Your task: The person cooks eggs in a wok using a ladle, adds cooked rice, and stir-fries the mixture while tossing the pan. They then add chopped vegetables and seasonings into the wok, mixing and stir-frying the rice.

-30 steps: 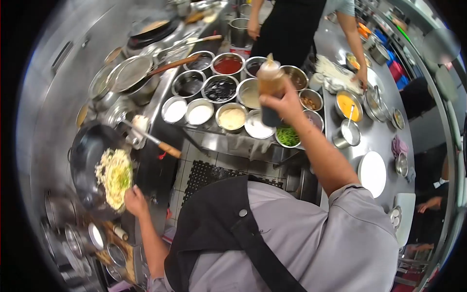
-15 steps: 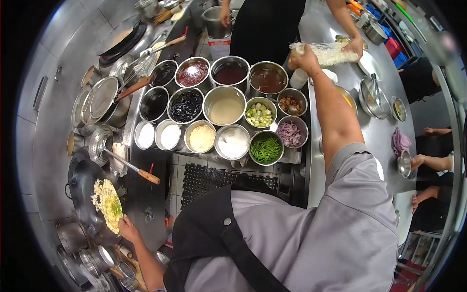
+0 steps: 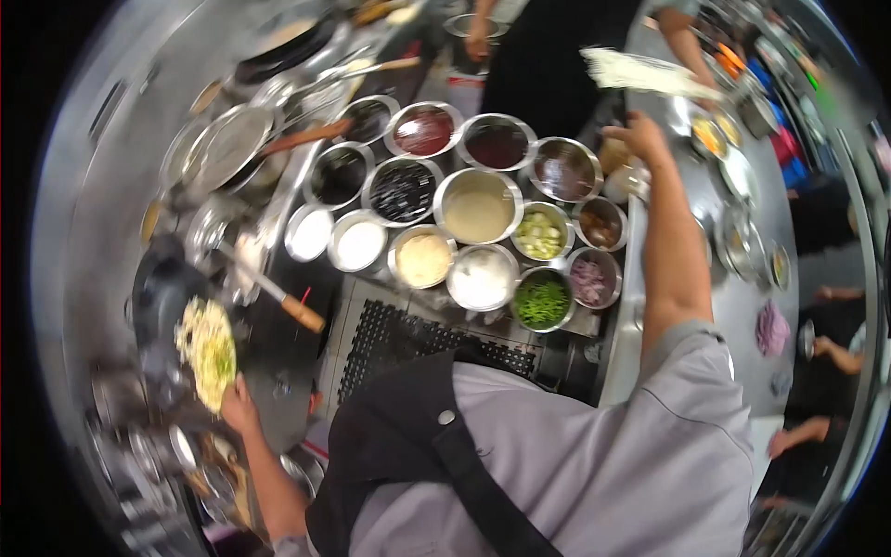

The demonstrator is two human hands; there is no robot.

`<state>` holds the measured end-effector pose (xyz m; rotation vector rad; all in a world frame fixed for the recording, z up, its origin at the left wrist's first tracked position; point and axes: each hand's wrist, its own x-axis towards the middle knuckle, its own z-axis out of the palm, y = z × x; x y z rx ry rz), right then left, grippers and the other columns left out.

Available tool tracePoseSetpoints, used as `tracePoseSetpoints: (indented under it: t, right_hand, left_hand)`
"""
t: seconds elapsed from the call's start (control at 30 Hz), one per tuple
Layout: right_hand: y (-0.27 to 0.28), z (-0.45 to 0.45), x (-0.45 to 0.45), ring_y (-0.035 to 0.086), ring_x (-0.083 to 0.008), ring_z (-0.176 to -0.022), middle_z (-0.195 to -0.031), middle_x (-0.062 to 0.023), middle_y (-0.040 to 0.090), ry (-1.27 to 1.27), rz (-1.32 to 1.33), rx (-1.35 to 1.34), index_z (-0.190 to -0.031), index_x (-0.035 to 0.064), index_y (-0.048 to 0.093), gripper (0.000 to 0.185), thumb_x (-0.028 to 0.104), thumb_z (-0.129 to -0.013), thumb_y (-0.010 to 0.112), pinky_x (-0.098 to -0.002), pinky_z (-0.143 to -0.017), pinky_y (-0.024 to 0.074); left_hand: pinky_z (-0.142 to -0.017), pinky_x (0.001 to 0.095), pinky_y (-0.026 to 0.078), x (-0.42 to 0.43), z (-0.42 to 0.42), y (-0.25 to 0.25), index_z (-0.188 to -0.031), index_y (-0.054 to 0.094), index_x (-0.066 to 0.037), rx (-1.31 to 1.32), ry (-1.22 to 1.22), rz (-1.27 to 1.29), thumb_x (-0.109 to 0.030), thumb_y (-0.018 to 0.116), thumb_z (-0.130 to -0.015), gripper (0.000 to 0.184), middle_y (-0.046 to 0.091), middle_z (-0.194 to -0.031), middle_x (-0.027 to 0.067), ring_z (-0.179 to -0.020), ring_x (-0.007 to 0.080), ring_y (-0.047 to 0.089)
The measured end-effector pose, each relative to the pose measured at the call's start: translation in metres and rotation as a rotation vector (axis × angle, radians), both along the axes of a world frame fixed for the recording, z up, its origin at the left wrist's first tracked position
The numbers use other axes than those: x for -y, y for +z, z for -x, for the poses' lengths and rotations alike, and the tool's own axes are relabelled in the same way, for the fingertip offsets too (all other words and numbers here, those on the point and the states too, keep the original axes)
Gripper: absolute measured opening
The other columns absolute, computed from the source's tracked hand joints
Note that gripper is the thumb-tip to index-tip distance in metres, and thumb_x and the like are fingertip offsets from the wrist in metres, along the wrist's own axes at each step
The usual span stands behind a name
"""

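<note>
My left hand is closed on the near edge of a dish of food. The food is chopped, yellow and white, with a green patch; it covers most of the dish, so the rim barely shows. Behind it sits a dark wok. At the upper right my right hand reaches out with its fingers apart, blurred by motion, beside a pale bottle. Just above it, clear of my fingers, is a bundle of thin white noodles, at a co-worker's hand that is partly hidden.
Several steel pots of sauces and chopped ingredients stand between my arms, among them chopped greens and sliced red onion. A wooden-handled ladle juts out near the wok. People work along the steel counter at the right.
My right hand has come away from the noodle bundle, which has risen and tilted in the co-worker's hold. The view has shifted and blurred; my left hand keeps its dish by the wok.
</note>
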<state>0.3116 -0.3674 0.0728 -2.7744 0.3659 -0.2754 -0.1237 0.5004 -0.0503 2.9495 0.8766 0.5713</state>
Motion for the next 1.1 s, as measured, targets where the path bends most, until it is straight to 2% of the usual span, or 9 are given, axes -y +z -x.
tracePoseSetpoints:
  t: [0.17, 0.3, 0.37, 0.5, 0.57, 0.73, 1.0, 1.03, 1.1]
  right_hand:
    - [0.043, 0.093, -0.158, 0.069, -0.0141, -0.090, -0.100, -0.0079, 0.072, 0.318, -0.652, 0.592, -0.117, -0.0020, 0.067, 0.033, 0.025, -0.098, 0.072, -0.0289, -0.081, 0.0545]
    - [-0.022, 0.226, -0.332, 0.062, -0.0105, -0.063, -0.075, -0.0037, 0.067, 0.520, -1.260, -0.049, -0.106, -0.0002, 0.065, 0.016, 0.015, -0.099, 0.065, -0.0249, -0.059, 0.0504]
    - [-0.066, 0.254, -0.411, 0.066, -0.0129, -0.076, -0.087, -0.0053, 0.071, 0.967, -0.861, -0.420, -0.114, 0.0046, 0.071, 0.021, 0.015, -0.095, 0.073, -0.0281, -0.070, 0.0535]
    - [-0.204, 0.259, -0.499, 0.068, -0.0162, -0.078, -0.090, -0.0090, 0.071, 0.806, -1.004, -0.839, -0.115, 0.0026, 0.066, 0.023, 0.016, -0.096, 0.070, -0.0327, -0.070, 0.0572]
    - [-0.216, 0.248, -0.541, 0.069, -0.0178, -0.079, -0.087, -0.0079, 0.069, 0.107, -1.302, -1.111, -0.114, 0.0040, 0.063, 0.020, 0.018, -0.099, 0.063, -0.0360, -0.065, 0.0597]
    - [-0.305, 0.167, -0.617, 0.069, -0.0245, -0.064, -0.089, -0.0128, 0.069, 0.306, -1.309, -0.933, -0.116, 0.0054, 0.057, 0.019, 0.013, -0.099, 0.058, -0.0394, -0.055, 0.0595]
    - [-0.353, 0.078, -0.737, 0.071, -0.0278, -0.078, -0.087, -0.0122, 0.070, 1.224, -0.265, -0.673, -0.115, 0.0049, 0.067, 0.027, 0.027, -0.099, 0.067, -0.0397, -0.065, 0.0595]
    - [-0.375, 0.056, -0.757, 0.071, -0.0341, -0.104, -0.123, -0.0181, 0.072, 1.486, 0.230, -0.814, -0.131, 0.0085, 0.067, 0.048, 0.030, -0.088, 0.066, -0.0436, -0.088, 0.0541]
    - [-0.404, 0.058, -0.785, 0.070, -0.0340, -0.107, -0.125, -0.0178, 0.071, 1.500, 0.151, -0.940, -0.131, 0.0087, 0.067, 0.048, 0.031, -0.089, 0.065, -0.0433, -0.090, 0.0532]
  left_hand:
    - [-0.061, 0.0507, 0.046, -0.012, 0.001, 0.008, -0.068, 0.062, -0.001, 0.054, 0.008, 0.012, -0.048, 0.072, -0.092, 0.053, 0.060, -0.067, 0.0220, -0.063, 0.0429, 0.059]
    - [-0.057, 0.0483, 0.045, -0.022, -0.001, 0.049, -0.061, 0.056, -0.005, 0.214, -0.093, -0.050, -0.037, 0.079, -0.085, 0.046, 0.057, -0.061, 0.0180, -0.058, 0.0389, 0.058]
    - [-0.056, 0.0486, 0.044, -0.050, -0.007, 0.073, -0.060, 0.056, -0.005, 0.252, -0.103, -0.050, -0.035, 0.080, -0.084, 0.045, 0.057, -0.062, 0.0173, -0.059, 0.0387, 0.058]
    - [-0.059, 0.0491, 0.045, -0.131, -0.029, 0.099, -0.062, 0.055, -0.006, 0.267, -0.087, -0.053, -0.038, 0.075, -0.087, 0.045, 0.058, -0.065, 0.0161, -0.063, 0.0379, 0.058]
    - [-0.068, 0.0501, 0.048, -0.162, -0.046, 0.102, -0.070, 0.059, -0.004, 0.264, -0.044, -0.049, -0.037, 0.072, -0.090, 0.041, 0.063, -0.074, 0.0176, -0.076, 0.0381, 0.062]
    - [-0.078, 0.0552, 0.049, -0.235, -0.075, 0.090, -0.083, 0.063, -0.002, 0.224, -0.013, -0.001, -0.033, 0.064, -0.097, 0.035, 0.068, -0.085, 0.0219, -0.084, 0.0432, 0.064]
    - [-0.072, 0.0552, 0.048, -0.241, -0.087, 0.088, -0.077, 0.061, -0.003, 0.223, 0.004, 0.035, -0.035, 0.061, -0.099, 0.038, 0.066, -0.076, 0.0215, -0.075, 0.0442, 0.063]
    - [-0.072, 0.0550, 0.048, -0.241, -0.087, 0.091, -0.076, 0.061, -0.004, 0.212, 0.008, 0.041, -0.034, 0.062, -0.098, 0.038, 0.065, -0.076, 0.0204, -0.075, 0.0435, 0.063]
    - [-0.072, 0.0538, 0.049, -0.242, -0.090, 0.092, -0.075, 0.060, -0.005, 0.200, 0.022, 0.015, -0.033, 0.063, -0.098, 0.036, 0.065, -0.075, 0.0193, -0.075, 0.0417, 0.064]
